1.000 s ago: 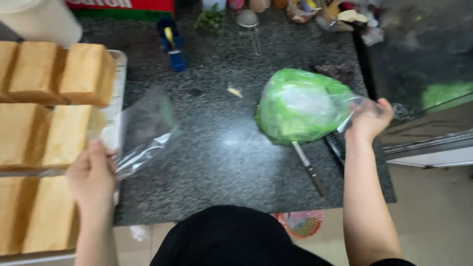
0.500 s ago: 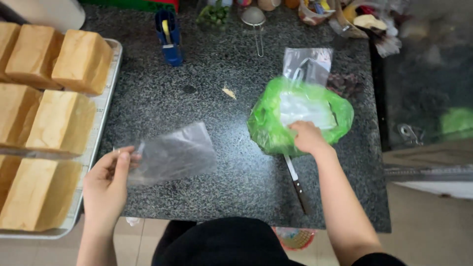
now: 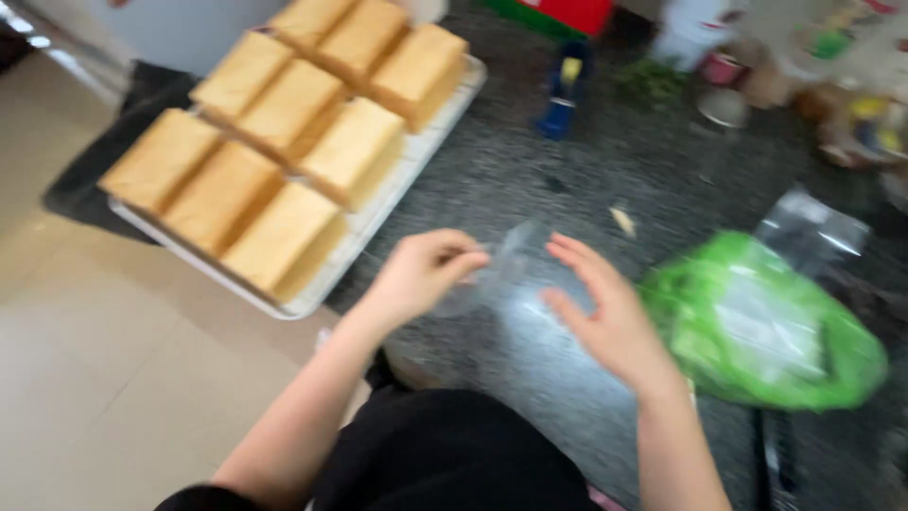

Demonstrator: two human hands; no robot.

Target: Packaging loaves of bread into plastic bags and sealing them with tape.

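1. A tray (image 3: 326, 284) of bread loaves (image 3: 284, 142) is seen at the counter's (image 3: 567, 189) left edge.
2. A green bag (image 3: 766, 326) lies at the right, released since half a second ago.
3. The right hand (image 3: 605, 312) is held open, fingers spread, just beside the clear bag (image 3: 501, 274).
4. The left hand (image 3: 421, 274) is pinched on the clear bag, now raised above the counter between both hands.
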